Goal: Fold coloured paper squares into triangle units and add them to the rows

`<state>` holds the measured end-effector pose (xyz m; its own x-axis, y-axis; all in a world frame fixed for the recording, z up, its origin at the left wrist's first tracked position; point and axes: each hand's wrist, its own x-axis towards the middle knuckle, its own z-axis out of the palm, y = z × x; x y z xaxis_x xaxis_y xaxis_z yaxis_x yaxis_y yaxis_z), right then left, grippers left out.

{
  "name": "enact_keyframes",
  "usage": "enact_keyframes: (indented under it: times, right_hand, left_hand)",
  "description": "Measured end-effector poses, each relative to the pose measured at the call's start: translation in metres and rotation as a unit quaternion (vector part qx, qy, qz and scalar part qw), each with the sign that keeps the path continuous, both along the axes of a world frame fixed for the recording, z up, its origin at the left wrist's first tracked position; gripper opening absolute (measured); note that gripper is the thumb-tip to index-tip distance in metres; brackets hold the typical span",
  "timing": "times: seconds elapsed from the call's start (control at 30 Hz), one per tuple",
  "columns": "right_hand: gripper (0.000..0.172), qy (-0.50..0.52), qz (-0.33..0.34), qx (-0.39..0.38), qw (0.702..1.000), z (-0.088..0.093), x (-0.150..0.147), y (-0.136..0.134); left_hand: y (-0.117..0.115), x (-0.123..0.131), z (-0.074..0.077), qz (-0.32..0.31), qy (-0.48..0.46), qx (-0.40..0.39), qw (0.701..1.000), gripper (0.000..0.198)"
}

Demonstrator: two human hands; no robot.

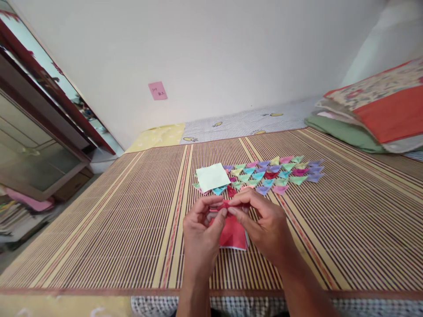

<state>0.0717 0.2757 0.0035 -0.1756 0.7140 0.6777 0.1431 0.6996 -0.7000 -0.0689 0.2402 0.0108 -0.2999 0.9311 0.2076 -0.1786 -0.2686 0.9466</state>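
Observation:
Between my two hands is a small piece of folded red paper [226,205], pinched by the fingertips. My left hand [202,224] is closed on its left side, thumb in front and fingers behind. My right hand [264,222] pinches the right side with thumb and forefinger. Much of the folded paper is hidden by the fingers. Just below lies a stack of square paper sheets [234,234] with a red sheet on top. Beyond my hands, several rows of small folded paper pieces [271,175] in many colours lie on the mat. A pale green paper sheet [213,177] covers their left end.
A striped bamboo mat [109,233] covers the bed. Folded bedding [390,110] is piled at the back right. A pink note [157,90] is stuck on the white wall. On the left are a glass-panelled door [33,136] and a pile of books or papers [16,215].

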Motion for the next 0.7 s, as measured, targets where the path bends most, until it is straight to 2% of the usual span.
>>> enact_keyframes:
  times: [0.17, 0.4, 0.53, 0.7]
  right_hand:
    - [0.011, 0.014, 0.011, -0.038, 0.999, 0.0002, 0.0025, 0.0003]
    - [0.007, 0.015, 0.037, -0.09, 0.995, -0.0018, 0.0035, 0.0027]
    - [0.011, -0.01, 0.014, -0.044, 0.999, 0.0006, 0.0034, 0.0015]
    - [0.016, -0.013, -0.025, 0.018, 0.999, 0.0013, 0.0001, 0.0008]
  left_hand:
    - [0.0004, -0.0019, 0.0008, -0.016, 0.008, 0.003, 1.0, 0.003]
    - [0.0024, -0.0049, -0.0004, -0.031, 0.025, 0.015, 0.999, 0.006]
    - [0.0023, -0.003, -0.0017, -0.025, 0.033, 0.01, 0.999, 0.004]
    - [0.0025, -0.0035, -0.0034, 0.022, 0.092, -0.005, 0.996, 0.006]
